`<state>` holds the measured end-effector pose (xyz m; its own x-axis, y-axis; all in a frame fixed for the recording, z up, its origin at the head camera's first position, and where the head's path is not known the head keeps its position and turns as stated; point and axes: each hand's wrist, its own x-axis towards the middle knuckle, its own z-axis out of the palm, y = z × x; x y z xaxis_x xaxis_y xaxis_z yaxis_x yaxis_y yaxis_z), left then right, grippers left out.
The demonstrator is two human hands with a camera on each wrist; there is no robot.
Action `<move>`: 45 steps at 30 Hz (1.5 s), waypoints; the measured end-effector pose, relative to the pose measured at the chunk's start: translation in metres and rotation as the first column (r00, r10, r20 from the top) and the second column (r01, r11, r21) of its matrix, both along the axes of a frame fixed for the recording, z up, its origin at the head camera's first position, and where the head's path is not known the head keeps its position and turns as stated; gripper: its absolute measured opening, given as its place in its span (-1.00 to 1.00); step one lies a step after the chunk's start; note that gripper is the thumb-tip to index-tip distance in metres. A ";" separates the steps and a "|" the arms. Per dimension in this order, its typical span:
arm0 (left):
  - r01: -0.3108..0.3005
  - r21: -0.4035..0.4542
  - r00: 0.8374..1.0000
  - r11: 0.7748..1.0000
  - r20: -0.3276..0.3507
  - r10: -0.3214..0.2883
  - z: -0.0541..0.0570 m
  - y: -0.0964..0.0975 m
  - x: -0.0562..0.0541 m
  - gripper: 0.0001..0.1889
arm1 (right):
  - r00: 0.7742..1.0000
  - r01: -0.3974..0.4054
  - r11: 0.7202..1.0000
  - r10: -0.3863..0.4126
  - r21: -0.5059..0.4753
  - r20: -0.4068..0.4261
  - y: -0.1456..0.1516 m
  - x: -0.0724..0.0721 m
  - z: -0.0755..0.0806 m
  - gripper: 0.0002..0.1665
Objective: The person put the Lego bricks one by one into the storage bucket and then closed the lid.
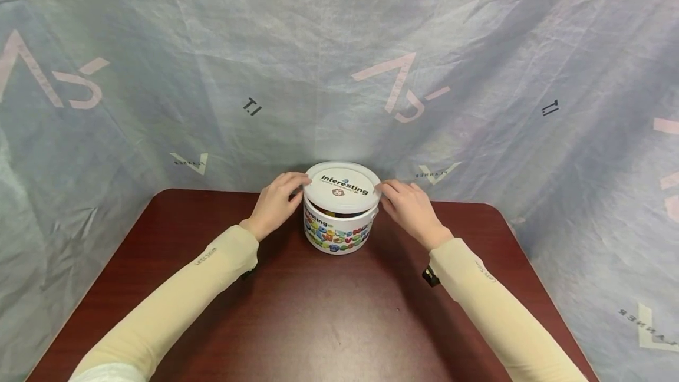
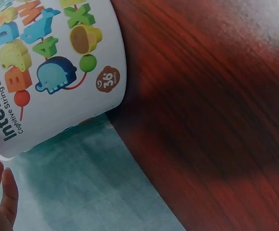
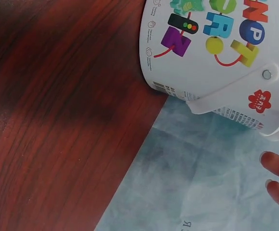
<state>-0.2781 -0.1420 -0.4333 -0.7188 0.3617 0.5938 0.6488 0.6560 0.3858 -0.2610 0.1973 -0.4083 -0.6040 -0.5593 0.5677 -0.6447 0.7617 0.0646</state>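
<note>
A white round bucket (image 1: 339,234) stands near the table's far edge, printed with colourful letters and string beads. Its white lid (image 1: 345,187), marked "Interesting", lies tilted on top, and a dark gap shows along the near rim with a bit of colour inside. My left hand (image 1: 277,200) holds the lid's left edge with thumb and fingertips. Opposite it, my right hand (image 1: 408,206) grips the right edge. Each wrist view shows the bucket's printed side, with fingers by the rim. A white carrying handle (image 3: 226,91) hangs against the bucket in the right wrist view.
The reddish-brown wooden table (image 1: 339,311) stretches from the bucket towards me. Right behind the table hangs a wrinkled grey fabric backdrop (image 1: 318,75) with printed letters, which also runs down both sides.
</note>
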 end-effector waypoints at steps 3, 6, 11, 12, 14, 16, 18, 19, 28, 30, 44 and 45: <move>0.000 -0.022 0.999 1.000 -0.038 -0.001 -0.001 -0.001 0.000 -0.72 | 1.000 0.006 1.000 -0.006 0.013 -0.010 0.000 0.000 -0.001 -0.71; 0.005 -0.047 0.998 0.999 -0.070 -0.009 -0.002 -0.001 -0.001 -0.72 | 1.000 0.006 1.000 -0.006 0.018 -0.022 0.000 0.000 -0.002 -0.72; 0.021 -0.099 0.995 0.995 -0.098 -0.031 -0.003 -0.003 -0.001 -0.71 | 1.000 0.009 1.000 -0.008 0.019 -0.014 0.000 0.002 -0.002 -0.71; 0.019 -0.114 0.995 0.993 -0.099 -0.031 -0.004 -0.004 -0.001 -0.71 | 1.000 0.007 1.000 -0.007 0.019 -0.009 0.000 0.003 -0.002 -0.70; 0.014 -0.139 0.995 0.990 -0.096 -0.027 -0.006 -0.005 0.001 -0.70 | 1.000 0.007 1.000 -0.007 0.025 0.006 0.001 0.004 -0.003 -0.67; 0.014 -0.154 0.996 0.988 -0.089 -0.028 -0.008 -0.007 0.002 -0.68 | 1.000 0.007 1.000 -0.008 0.027 0.019 0.001 0.005 -0.004 -0.65; 0.021 -0.150 0.996 0.989 -0.085 -0.034 -0.009 -0.007 0.003 -0.65 | 1.000 0.010 1.000 -0.011 0.024 0.027 0.003 0.006 -0.005 -0.62; 0.027 -0.135 0.996 0.990 -0.081 -0.039 -0.010 -0.007 0.003 -0.63 | 1.000 0.014 1.000 -0.014 0.019 0.027 0.004 0.006 -0.006 -0.62; 0.044 0.125 0.975 0.991 0.210 -0.070 -0.007 -0.004 -0.002 -0.44 | 0.978 0.067 0.988 -0.037 -0.141 0.204 0.007 0.001 0.000 -0.58; 0.040 0.131 0.955 0.991 0.288 -0.077 -0.008 -0.002 -0.005 -0.28 | 0.956 0.080 0.986 -0.035 -0.145 0.291 0.004 -0.001 0.003 -0.44; 0.058 0.116 0.914 0.992 0.394 -0.100 -0.015 -0.002 -0.009 -0.17 | 0.882 0.083 0.995 -0.044 -0.064 0.468 -0.003 -0.007 0.000 -0.15; 0.058 0.120 0.914 0.991 0.394 -0.101 -0.015 -0.002 -0.009 -0.17 | 0.880 0.086 0.994 -0.045 -0.066 0.473 -0.002 -0.007 0.000 -0.15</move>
<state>-0.2874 -0.1443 -0.4480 -0.8748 0.3793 0.3015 0.4754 0.5512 0.6857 -0.2677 0.1949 -0.4084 -0.8449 -0.4729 0.2502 -0.5319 0.7924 -0.2985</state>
